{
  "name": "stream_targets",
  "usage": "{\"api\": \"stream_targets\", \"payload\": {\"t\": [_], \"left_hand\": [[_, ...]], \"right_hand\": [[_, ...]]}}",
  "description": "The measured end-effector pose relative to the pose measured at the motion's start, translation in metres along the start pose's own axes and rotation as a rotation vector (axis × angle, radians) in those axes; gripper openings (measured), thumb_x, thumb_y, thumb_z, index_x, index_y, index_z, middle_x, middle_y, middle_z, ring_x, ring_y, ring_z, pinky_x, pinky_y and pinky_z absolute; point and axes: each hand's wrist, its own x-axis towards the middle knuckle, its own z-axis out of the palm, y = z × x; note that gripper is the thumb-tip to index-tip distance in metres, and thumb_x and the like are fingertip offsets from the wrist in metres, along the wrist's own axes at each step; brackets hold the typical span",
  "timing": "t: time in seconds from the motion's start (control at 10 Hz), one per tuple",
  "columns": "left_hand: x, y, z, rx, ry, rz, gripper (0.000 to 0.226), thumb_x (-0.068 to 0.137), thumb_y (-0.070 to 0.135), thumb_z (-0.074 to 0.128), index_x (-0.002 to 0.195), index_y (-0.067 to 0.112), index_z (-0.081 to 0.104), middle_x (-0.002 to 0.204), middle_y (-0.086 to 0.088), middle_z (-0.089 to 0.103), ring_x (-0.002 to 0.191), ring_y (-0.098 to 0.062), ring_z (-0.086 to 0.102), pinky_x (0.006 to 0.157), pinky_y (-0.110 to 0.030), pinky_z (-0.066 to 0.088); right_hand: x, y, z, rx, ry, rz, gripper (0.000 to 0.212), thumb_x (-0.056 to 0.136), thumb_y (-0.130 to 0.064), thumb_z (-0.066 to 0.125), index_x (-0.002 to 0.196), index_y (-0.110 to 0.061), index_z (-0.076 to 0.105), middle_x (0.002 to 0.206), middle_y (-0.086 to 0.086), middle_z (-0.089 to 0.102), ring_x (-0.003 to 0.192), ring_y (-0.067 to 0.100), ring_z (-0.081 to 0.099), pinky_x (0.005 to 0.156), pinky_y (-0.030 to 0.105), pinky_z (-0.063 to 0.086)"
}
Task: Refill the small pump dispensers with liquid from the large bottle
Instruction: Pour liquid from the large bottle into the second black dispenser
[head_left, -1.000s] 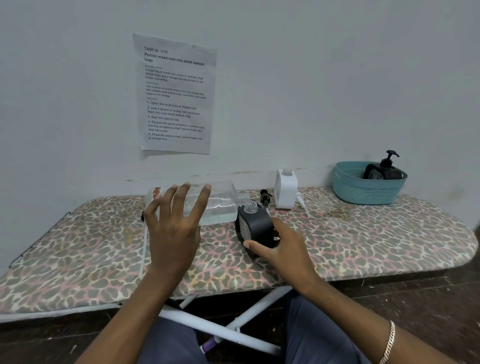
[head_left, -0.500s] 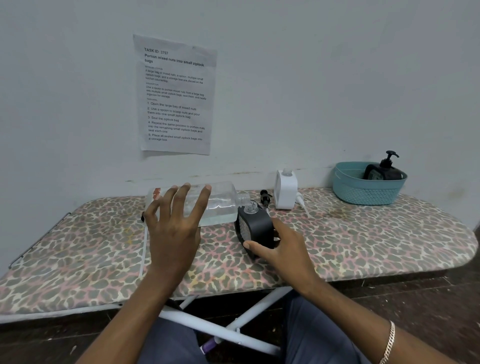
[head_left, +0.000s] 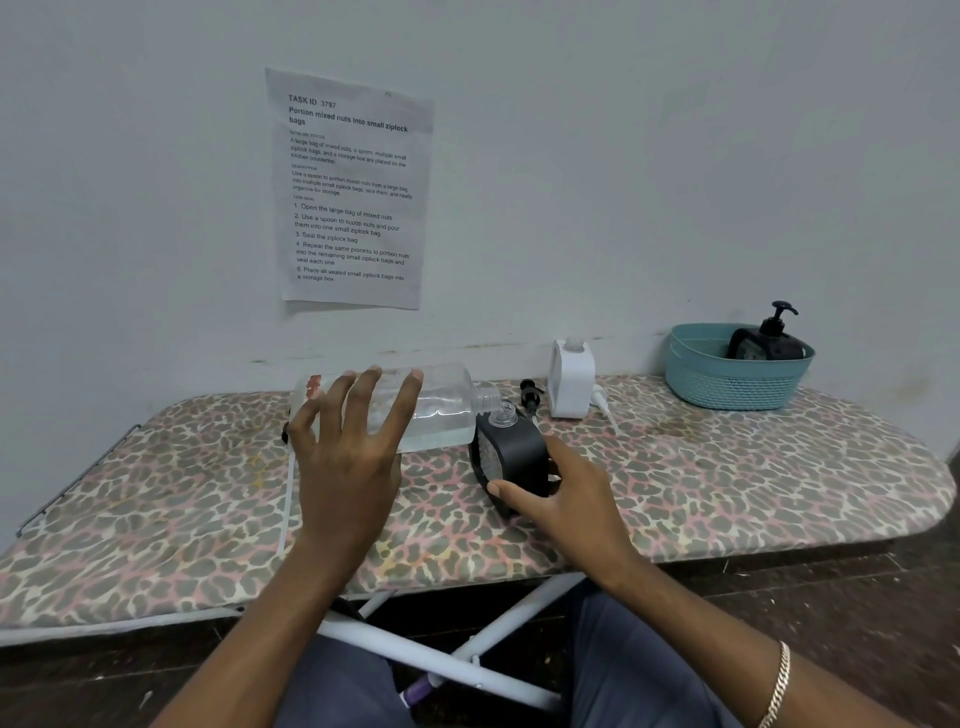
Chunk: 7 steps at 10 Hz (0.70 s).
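Left hand (head_left: 348, 467): fingers (head_left: 363, 400) spread and curled over large clear bottle (head_left: 441, 405), held on its side at frame centre. Bottle mouth sits at the open neck of black dispenser (head_left: 514, 457). Right hand (head_left: 566, 499) grips that dispenser, thumb in front, fingers behind. Both are on the leopard-print ironing board (head_left: 727, 478), which has bare cover to the right. Behind are a loose pump head (head_left: 530, 395) and a white dispenser (head_left: 571, 379). Teal basket (head_left: 727, 384) at right holds a black pump bottle (head_left: 769, 338). Wall sheet (head_left: 353, 192) reads "TASK ID 3797, Portion mixed nuts into small ziplock bags".
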Motion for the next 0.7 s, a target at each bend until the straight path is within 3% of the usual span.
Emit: {"api": "stream_targets", "payload": {"t": [0.3,0.6,0.7], "left_hand": [[0.0007,-0.0001,-0.0003,0.01,-0.011,0.0,0.093,0.07,-0.01,0.071,0.154,0.027,0.053,0.145,-0.015,0.058,0.135,-0.039,0.053,0.11,-0.057,0.033],[0.0008,0.0005,-0.0009,0.014,-0.02,0.003,0.093,0.07,-0.01,0.071,0.153,0.026,0.054,0.145,-0.015,0.058,0.135,-0.039,0.054,0.11,-0.057,0.033],[0.0007,0.0004,-0.001,0.01,-0.022,0.001,0.094,0.069,-0.011,0.072,0.154,0.026,0.053,0.144,-0.016,0.058,0.135,-0.039,0.053,0.109,-0.057,0.032]], "right_hand": [[0.0,-0.0012,-0.0005,0.0,-0.006,0.003,0.041,0.083,-0.049,0.085,0.117,-0.038,0.066,0.104,-0.024,0.073,0.1,-0.009,0.065,0.082,0.007,0.048],[0.0002,0.0002,-0.0011,-0.006,-0.003,0.005,0.046,0.081,-0.053,0.085,0.119,-0.034,0.068,0.104,-0.023,0.074,0.1,-0.007,0.066,0.083,0.011,0.051],[0.0011,0.0014,-0.0015,0.003,-0.001,0.016,0.043,0.08,-0.05,0.086,0.115,-0.031,0.069,0.099,-0.019,0.075,0.095,-0.004,0.067,0.077,0.015,0.053]]}}
